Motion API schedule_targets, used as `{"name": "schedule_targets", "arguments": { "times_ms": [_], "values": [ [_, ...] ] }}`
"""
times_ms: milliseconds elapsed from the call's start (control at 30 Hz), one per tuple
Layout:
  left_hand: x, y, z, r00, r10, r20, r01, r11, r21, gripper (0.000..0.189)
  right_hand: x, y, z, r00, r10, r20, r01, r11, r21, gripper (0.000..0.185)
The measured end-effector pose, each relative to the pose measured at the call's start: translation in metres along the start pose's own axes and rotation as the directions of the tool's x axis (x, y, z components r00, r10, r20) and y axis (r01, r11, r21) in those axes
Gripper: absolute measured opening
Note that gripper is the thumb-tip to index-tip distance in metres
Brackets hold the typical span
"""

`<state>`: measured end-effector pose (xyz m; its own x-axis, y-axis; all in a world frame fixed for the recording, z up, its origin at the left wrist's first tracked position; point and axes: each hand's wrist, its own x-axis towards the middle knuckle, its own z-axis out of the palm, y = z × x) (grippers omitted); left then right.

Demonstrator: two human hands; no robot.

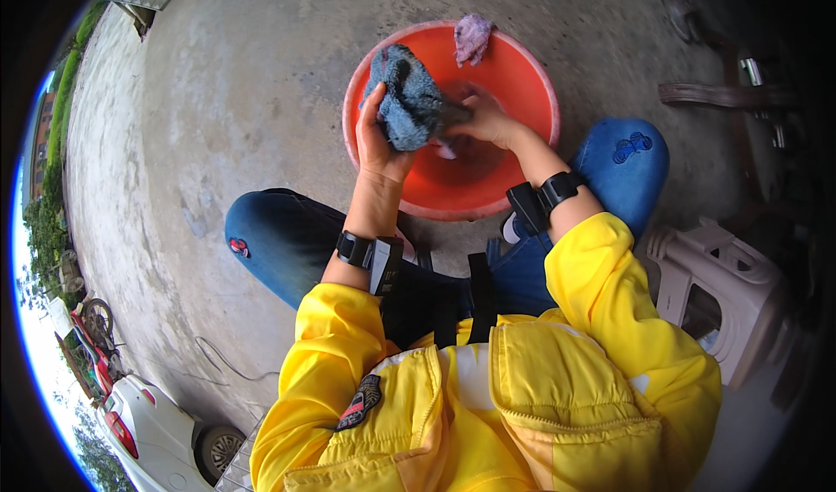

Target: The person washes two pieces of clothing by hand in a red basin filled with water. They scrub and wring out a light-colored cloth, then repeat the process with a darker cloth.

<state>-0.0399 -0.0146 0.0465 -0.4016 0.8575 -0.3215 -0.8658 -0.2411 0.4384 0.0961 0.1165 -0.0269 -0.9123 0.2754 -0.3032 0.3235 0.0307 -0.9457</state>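
A blue-grey terry cloth (pixel 408 93) is bunched in my left hand (pixel 382 133), over the left side of an orange-red plastic basin (pixel 526 100). My thumb lies along the cloth's left edge. My right hand (pixel 486 123) is inside the basin's outline, just right of the cloth. Motion blurs its fingers and a dark patch between them and the cloth, so I cannot tell what they grip. Below those fingers shows a small pale piece (pixel 445 149), too blurred to name. A pinkish-purple cloth (pixel 473 38) hangs over the basin's far rim.
The basin stands on a concrete floor (pixel 274 100) between my bent knees. To my right is a beige plastic stool (pixel 731 296), tipped over. A brown wooden piece (pixel 718 95) lies farther right. At the lower left are a white car (pixel 153 433) and a thin cable (pixel 228 364).
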Motion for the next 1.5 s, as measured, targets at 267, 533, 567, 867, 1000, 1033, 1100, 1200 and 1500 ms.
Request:
{"name": "schedule_targets", "arguments": {
  "times_ms": [267,533,567,867,1000,1033,1100,1200,1500],
  "values": [
    [0.03,-0.035,-0.079,0.96,-0.179,-0.214,0.201,0.976,0.086,0.028,-0.011,-0.035,0.035,0.975,-0.045,-0.217,0.074,0.989,0.126,0.025],
    [0.012,-0.075,-0.066,0.944,-0.145,-0.297,0.222,0.944,0.245,0.034,0.012,-0.025,0.055,0.712,-0.212,-0.669,0.003,0.954,-0.298,0.033],
    [0.01,-0.073,-0.06,0.96,-0.127,-0.25,0.205,0.926,0.316,0.038,0.013,-0.02,0.05,0.748,-0.237,-0.62,0.035,0.947,-0.32,0.035],
    [0.011,-0.044,-0.039,0.969,-0.194,-0.155,0.233,0.926,0.298,0.045,0.001,-0.021,0.04,0.879,-0.424,-0.217,0.42,0.905,-0.064,0.105],
    [0.009,-0.024,-0.023,0.988,-0.153,-0.032,0.156,0.974,0.162,0.042,0.003,-0.013,0.015,0.877,-0.464,-0.125,0.479,0.863,0.159,0.106],
    [0.007,-0.019,-0.017,0.987,-0.159,0.008,0.159,0.986,0.055,0.042,0.007,-0.009,0.01,0.859,-0.501,-0.102,0.508,0.86,0.054,0.106],
    [0.001,-0.007,-0.006,0.973,-0.189,0.136,0.205,0.972,-0.116,0.043,0.009,0.002,0.011,0.954,-0.299,0.021,0.292,0.941,0.172,0.092],
    [-0.004,0.002,0.009,0.993,-0.004,0.122,0.01,0.999,-0.049,0.044,0.014,0.015,0.015,0.862,-0.503,0.061,0.506,0.86,-0.07,0.068],
    [0.019,-0.013,-0.046,0.988,-0.099,-0.115,0.113,0.987,0.117,0.03,-0.001,-0.01,0.004,0.928,0.304,-0.214,-0.1,0.759,0.644,0.034]
  ]
}}
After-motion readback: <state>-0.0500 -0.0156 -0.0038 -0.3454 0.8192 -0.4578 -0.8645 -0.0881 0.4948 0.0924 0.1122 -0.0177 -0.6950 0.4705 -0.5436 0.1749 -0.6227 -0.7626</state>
